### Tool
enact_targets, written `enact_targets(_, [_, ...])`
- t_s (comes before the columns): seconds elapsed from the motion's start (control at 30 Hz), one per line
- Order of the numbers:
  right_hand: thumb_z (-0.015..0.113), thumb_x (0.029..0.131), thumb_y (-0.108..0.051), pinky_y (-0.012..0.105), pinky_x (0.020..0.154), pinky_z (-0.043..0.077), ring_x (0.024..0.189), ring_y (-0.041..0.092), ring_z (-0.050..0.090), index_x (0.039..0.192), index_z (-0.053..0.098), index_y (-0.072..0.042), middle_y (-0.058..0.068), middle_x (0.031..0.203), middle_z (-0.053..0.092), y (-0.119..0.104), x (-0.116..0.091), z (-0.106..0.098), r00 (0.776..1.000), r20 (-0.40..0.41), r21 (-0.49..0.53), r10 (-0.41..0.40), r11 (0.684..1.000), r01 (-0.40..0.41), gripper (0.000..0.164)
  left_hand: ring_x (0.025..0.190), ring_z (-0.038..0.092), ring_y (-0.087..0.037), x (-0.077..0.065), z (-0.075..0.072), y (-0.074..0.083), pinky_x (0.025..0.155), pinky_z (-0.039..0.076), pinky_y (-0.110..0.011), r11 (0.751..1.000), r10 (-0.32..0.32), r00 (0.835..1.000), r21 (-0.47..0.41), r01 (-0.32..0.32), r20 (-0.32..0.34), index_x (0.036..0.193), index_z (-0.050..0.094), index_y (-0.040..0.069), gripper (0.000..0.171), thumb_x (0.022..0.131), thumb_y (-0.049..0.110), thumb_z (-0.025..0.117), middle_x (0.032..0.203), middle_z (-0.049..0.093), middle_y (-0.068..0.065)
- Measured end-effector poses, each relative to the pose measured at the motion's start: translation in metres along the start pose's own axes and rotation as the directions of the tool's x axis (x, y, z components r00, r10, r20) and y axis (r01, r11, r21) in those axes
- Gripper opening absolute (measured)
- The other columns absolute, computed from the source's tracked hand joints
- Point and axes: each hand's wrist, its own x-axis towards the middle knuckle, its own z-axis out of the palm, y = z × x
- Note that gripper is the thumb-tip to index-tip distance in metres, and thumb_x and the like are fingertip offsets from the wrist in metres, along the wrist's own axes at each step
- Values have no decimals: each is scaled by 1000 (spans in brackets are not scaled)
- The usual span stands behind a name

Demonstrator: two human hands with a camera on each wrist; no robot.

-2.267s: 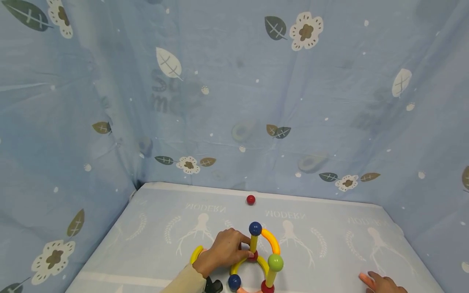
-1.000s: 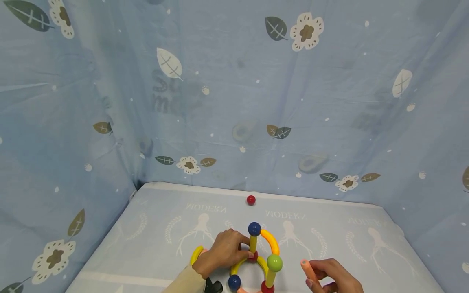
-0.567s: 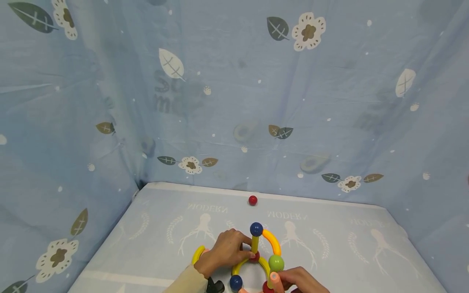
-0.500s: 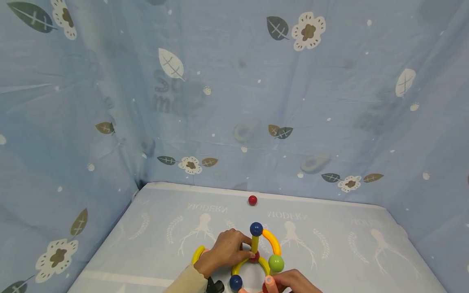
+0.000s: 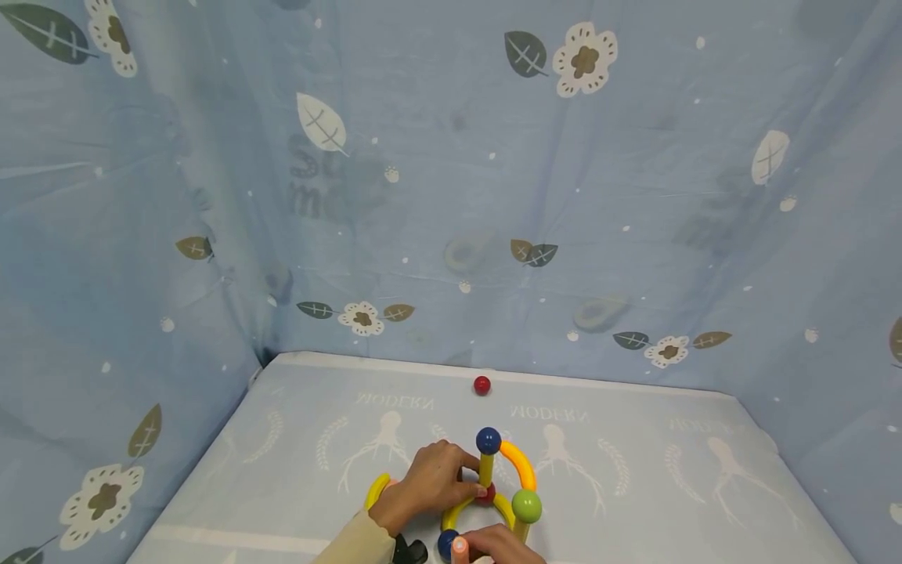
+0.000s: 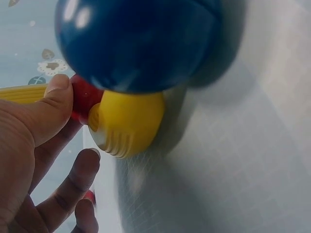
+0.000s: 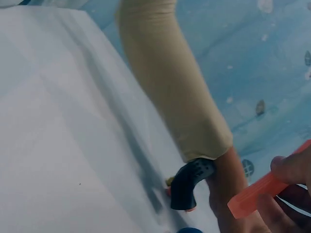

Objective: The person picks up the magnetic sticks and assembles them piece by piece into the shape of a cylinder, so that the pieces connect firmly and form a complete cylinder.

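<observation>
- Firstly, the table (image 5: 296, 454) carries everything on a printed cover; if my forearm drags that cover, I judge the whole build could shift with it.
- My frame of rods and balls (image 5: 503, 507) stands on the near middle of the table, with two posts and an orange arc (image 5: 521, 465) bridging their tops. A knock from the right would likely rack it; I can't see how firmly the joints hold.
- My left sleeve (image 5: 358, 540) lies just beside a black curved piece (image 5: 410, 551); a careless pull back could sweep that piece nearer or against the frame.
- My left hand (image 5: 433, 478) has thumb and forefinger closed on the frame's far red ball (image 5: 485, 495), the other fingers loosely spread. Squeezing unevenly could twist the yellow post (image 5: 486, 470) off its seat and drop the arc.
- My right hand (image 5: 502, 543) pinches a coral rod (image 5: 460, 551) between thumb and fingers. It sits close by the right-hand post, whose base it hides, so a knuckle could bump that post unseen.
- That rod is upright at the near blue ball (image 5: 446, 542); whether they touch I can't tell. Set off-centre, it would probably lean or slip; pressed too hard, it could roll the ball out of line.
- One loose red ball (image 5: 482, 385) lies by the far edge, well apart from my fingers; a jolt might send it rolling.
</observation>
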Motion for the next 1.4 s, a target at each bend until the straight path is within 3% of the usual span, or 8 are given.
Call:
enact_targets(0.03, [69, 94, -29, 24, 63, 54, 72, 2, 61, 93, 74, -23, -17, 82, 64, -1, -2, 6, 998, -66, -15, 21, 1000, -22, 8, 67, 49, 0, 0, 0, 0, 63, 40, -23, 1000, 4, 1000, 2, -4, -1, 97, 79, 27, 19, 83, 39, 78, 76, 63, 22])
enact_targets(0.07, [71, 92, -27, 24, 61, 54, 73, 2, 62, 93, 73, -23, -17, 83, 64, 0, -1, 9, 997, -75, 0, 9, 1000, -9, 5, 66, 50, 1, 0, 0, 0, 61, 40, -22, 1000, 6, 1000, 3, -6, -3, 97, 79, 27, 19, 83, 39, 78, 74, 62, 22])
enact_targets(0.27, [77, 86, -18, 24, 56, 54, 77, 5, 63, 100, 72, -14, -9, 90, 63, 7, 8, 16, 995, -71, 76, -67, 994, 72, 15, 61, 49, 2, 0, 2, -1, 55, 40, -21, 1000, 30, 999, -4, -30, -18, 95, 79, 27, 17, 82, 38, 79, 70, 59, 25])
enact_targets(0.43, [77, 86, -11, 21, 55, 53, 80, 3, 63, 105, 70, -11, -8, 94, 61, 12, 12, 20, 990, -91, 28, -108, 993, 111, 20, 56, 48, 0, 1, 2, -1, 52, 37, -21, 1000, 21, 1000, -18, -21, -20, 95, 80, 25, 17, 82, 36, 79, 67, 59, 25])
enact_targets(0.63, [80, 81, -7, 16, 52, 50, 78, 3, 64, 102, 69, -11, -9, 90, 61, 20, 15, 22, 969, -161, -49, -188, 982, 182, 24, 51, 46, -2, 1, 1, -1, 48, 34, -22, 1000, 15, 1000, -14, -15, -17, 98, 80, 24, 20, 83, 37, 78, 56, 52, 22])
enact_targets(1.07, [80, 82, -12, 17, 51, 50, 76, 1, 63, 102, 69, -8, -9, 88, 60, 23, 16, 22, 988, -119, -55, -101, 994, 95, 22, 54, 47, -2, 0, 2, 0, 50, 35, -22, 999, -22, 1000, -42, 22, 10, 99, 80, 25, 20, 84, 37, 78, 54, 52, 21])
enact_targets(1.4, [81, 80, -11, 14, 52, 49, 76, 2, 63, 101, 69, -8, -6, 89, 61, 31, 18, 28, 975, -154, -92, -162, 985, 149, 25, 53, 47, -2, 1, 2, 0, 49, 34, -22, 999, -13, 1000, -43, 13, 7, 99, 80, 26, 21, 83, 39, 78, 55, 53, 22])
